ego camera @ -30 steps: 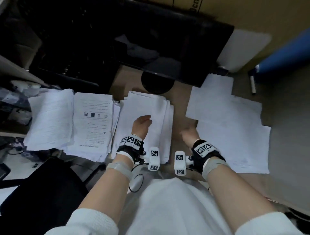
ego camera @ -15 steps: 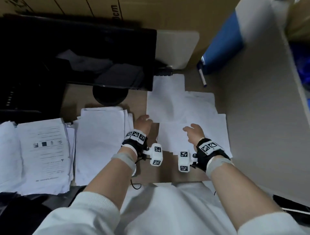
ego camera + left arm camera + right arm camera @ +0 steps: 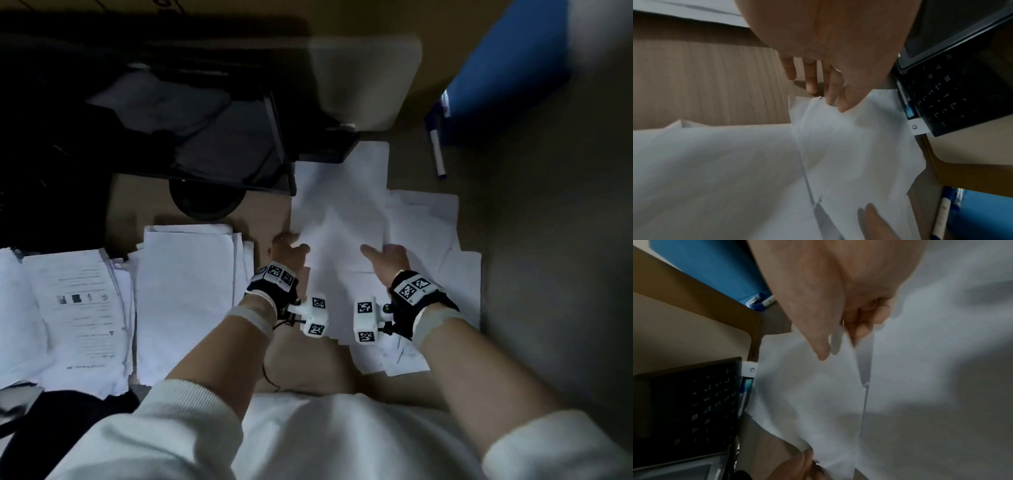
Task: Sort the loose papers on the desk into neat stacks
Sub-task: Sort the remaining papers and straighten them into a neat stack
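Observation:
Loose white sheets lie overlapped on the wooden desk, right of centre. The top sheet is bowed between my hands. My left hand is at its left corner; in the left wrist view the straight fingers and thumb touch that corner. My right hand is at the sheet's right edge; in the right wrist view the curled fingers grip that edge, thumb stretched out over the paper. A blank stack and a printed stack lie on the left.
A dark monitor on a round base stands behind the stacks, with a black keyboard beside it. A white pen and a blue object lie at the back right. A grey partition borders the right side.
My left hand has left the blank stack and moved right to the loose sheets. The right hand has moved forward onto them, and the head view has swung right.

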Available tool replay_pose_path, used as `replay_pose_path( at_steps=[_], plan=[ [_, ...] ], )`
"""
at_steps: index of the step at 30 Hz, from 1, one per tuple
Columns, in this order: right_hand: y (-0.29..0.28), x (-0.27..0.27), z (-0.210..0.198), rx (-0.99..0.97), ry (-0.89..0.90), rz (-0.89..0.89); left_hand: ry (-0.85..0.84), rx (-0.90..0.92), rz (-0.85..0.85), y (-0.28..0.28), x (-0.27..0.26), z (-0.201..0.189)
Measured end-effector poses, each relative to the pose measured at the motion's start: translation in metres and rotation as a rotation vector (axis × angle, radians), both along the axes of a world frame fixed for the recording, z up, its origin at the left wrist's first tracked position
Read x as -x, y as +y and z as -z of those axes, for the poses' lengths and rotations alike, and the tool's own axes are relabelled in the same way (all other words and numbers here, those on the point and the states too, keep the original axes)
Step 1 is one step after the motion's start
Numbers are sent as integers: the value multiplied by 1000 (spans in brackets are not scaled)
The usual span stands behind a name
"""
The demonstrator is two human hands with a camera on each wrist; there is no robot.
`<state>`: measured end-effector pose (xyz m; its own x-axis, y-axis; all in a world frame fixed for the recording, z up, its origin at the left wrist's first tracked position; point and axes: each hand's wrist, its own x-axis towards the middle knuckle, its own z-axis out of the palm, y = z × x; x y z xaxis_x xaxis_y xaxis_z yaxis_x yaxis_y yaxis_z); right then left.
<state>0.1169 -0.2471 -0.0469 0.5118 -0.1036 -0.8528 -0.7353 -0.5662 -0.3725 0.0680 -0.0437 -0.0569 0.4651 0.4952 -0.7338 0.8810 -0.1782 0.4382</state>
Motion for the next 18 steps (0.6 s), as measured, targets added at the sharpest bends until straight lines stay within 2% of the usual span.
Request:
replay_pose_path(
  at_steps=[4,7,9,11,12,15,18],
  plan=[
    [0,-9,-4,94,5,-29,37,24,-45,-6,-8,-3],
    [-24,0,-15,196,32,-43,54,-93,-59,-10,-9,-1],
    [-44,20,-24,217,169,-87,71,-110,-97,-14,-9,-7],
    [-59,41,-31,200,310,-105,148,-84,-49,-23,-7,-13],
    [-63,49,-32,217,324,-89,192,-78,-8,-30,-5,-19],
    [-73,57,-38,371,197,-30,286,-34,65,-46,6,-30],
    [-84,51,-29,261,41,157,317,-2,67,-58,22,-31]
  ],
)
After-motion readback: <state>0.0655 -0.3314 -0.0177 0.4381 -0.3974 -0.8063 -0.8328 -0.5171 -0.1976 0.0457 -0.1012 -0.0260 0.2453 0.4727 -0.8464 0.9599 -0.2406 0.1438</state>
